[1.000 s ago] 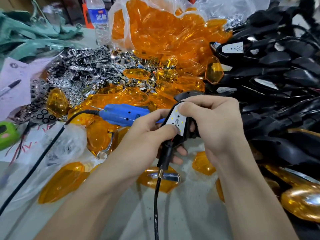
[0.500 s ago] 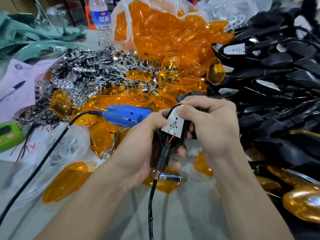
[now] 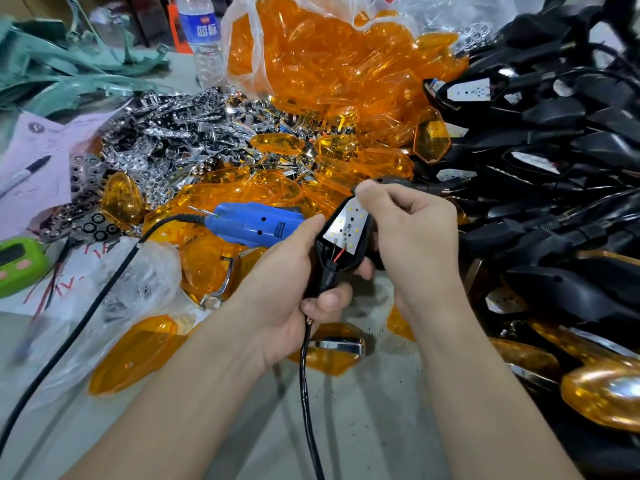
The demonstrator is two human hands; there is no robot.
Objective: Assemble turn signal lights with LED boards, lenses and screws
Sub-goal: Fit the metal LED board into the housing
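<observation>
Left hand (image 3: 287,292) grips the black housing (image 3: 330,263) by its stem, centre-near. Right hand (image 3: 415,244) pinches the white LED board (image 3: 349,226) into it. Danger: a crooked push could trap the red wire (image 3: 340,253).

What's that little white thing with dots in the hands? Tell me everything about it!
The board is a small, flat white plate dotted with little yellow lights, with tiny dark marks in its middle. A red wire leaves its lower end. It lies tilted in the open face of a black housing. The right hand holds its top end with a curled finger; the left hand grips the housing's stem below.
</observation>
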